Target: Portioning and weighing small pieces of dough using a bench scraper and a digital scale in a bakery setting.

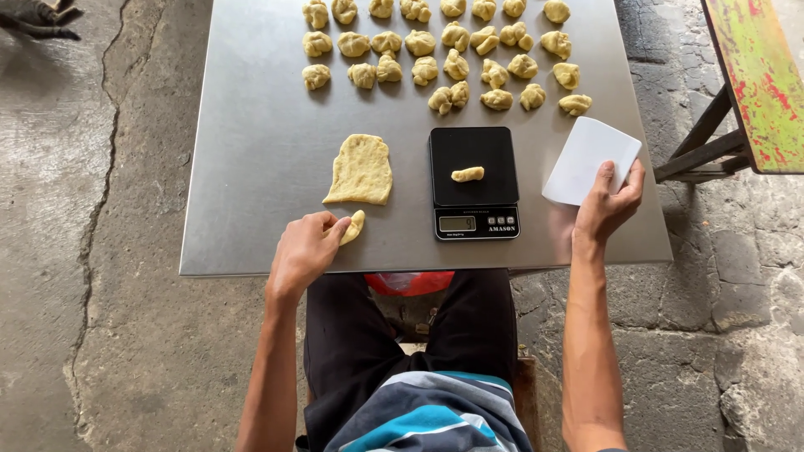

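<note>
I am looking down over a steel table (251, 167) from the head camera. My left hand (306, 251) is resting near the table's front edge, its fingers curled in and pinching a small piece of dough (355, 227) that is lying on the steel at the fingertips. That piece is poking out past the fingers toward the right, and it is sitting just below the flat slab of dough (361, 170), close to the slab's lower edge but apart from it.

My right hand (609, 205) is holding a white plastic scraper (589, 159) at the table's right side, thumb lying on top of the card and the other fingers wrapping its far edge; the scraper is tilting up away from the wrist.

Between the two hands a black digital kitchen scale (474, 180) is standing, with one little dough roll (468, 174) lying on its platform, touched by neither hand. Beyond the scale and slab, rows of knotted dough portions (435, 50) are filling the far part of the table, well away from both hands.

To the right, a painted wooden bench (758, 75) is standing beside the table.
</note>
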